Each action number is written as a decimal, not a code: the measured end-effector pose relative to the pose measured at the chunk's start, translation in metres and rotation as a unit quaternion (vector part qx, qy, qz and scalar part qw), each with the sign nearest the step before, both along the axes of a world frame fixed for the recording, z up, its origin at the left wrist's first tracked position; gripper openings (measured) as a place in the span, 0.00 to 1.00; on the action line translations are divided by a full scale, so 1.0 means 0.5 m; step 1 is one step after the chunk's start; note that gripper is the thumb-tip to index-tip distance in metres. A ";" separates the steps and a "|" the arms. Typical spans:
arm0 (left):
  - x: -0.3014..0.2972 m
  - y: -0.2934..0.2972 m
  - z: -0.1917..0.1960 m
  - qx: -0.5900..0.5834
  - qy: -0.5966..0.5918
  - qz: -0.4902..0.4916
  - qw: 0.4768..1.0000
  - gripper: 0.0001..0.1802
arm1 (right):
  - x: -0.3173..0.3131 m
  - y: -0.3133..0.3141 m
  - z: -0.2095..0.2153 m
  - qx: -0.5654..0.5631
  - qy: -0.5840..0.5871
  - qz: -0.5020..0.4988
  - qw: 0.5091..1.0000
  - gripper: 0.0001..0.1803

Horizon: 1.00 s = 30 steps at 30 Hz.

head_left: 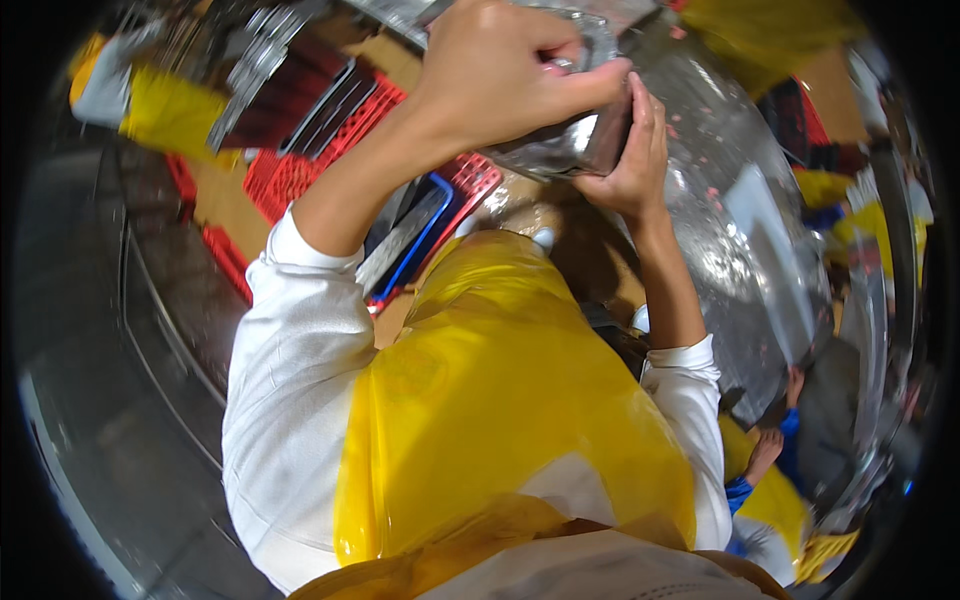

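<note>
At the top middle, my left hand lies over a shiny grey metal pan, its thumb pressed across the top edge. Clear, glossy film seems to cover the pan's rim, though motion blur hides the detail. My right hand grips the pan's right side, with fingers upright along the wall and the thumb beneath. The pan is tilted and held just at the near edge of the wet metal table. Its contents are hidden behind my left hand.
Red plastic crates, stacked metal pans and a blue-rimmed tray stand left of my legs. A pale board and small pink scraps lie on the table. Co-workers in yellow aprons stand around; one co-worker's hand is at the lower right.
</note>
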State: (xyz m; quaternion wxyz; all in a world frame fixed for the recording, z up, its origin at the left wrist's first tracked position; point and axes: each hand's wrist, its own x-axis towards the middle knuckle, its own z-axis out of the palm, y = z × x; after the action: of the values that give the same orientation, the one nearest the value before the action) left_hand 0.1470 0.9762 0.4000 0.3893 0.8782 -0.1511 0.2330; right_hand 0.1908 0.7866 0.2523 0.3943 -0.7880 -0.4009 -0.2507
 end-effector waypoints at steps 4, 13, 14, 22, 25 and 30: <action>-0.113 0.137 -0.015 -0.005 -0.048 0.094 0.994 0.26 | -0.062 0.158 -0.003 0.015 0.032 0.105 0.994 0.63; -0.199 0.299 0.066 0.182 0.169 0.273 0.929 0.19 | -0.136 0.511 -0.126 0.096 0.294 0.359 0.880 0.57; -0.198 0.318 0.046 0.201 0.220 0.271 0.915 0.19 | -0.148 0.555 -0.162 0.105 0.316 0.381 0.863 0.56; -0.200 0.648 -0.427 0.160 0.360 0.429 0.813 0.32 | -0.199 0.728 -0.415 -0.265 0.310 0.274 0.871 0.36; -0.269 0.838 -0.724 0.200 0.261 0.608 0.723 0.35 | -0.268 0.622 -0.495 -0.267 0.394 0.188 0.859 0.28; -0.230 0.843 -0.805 0.253 0.304 0.532 0.749 0.33 | -0.417 0.186 -0.646 -0.278 0.394 -0.115 0.869 0.18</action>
State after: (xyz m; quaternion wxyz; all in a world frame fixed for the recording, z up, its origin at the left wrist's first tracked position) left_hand 0.0322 1.3975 -0.0025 -0.0085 0.9071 0.4139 0.0761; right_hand -0.0177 0.8797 -0.0710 0.2522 -0.9390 -0.1719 0.1584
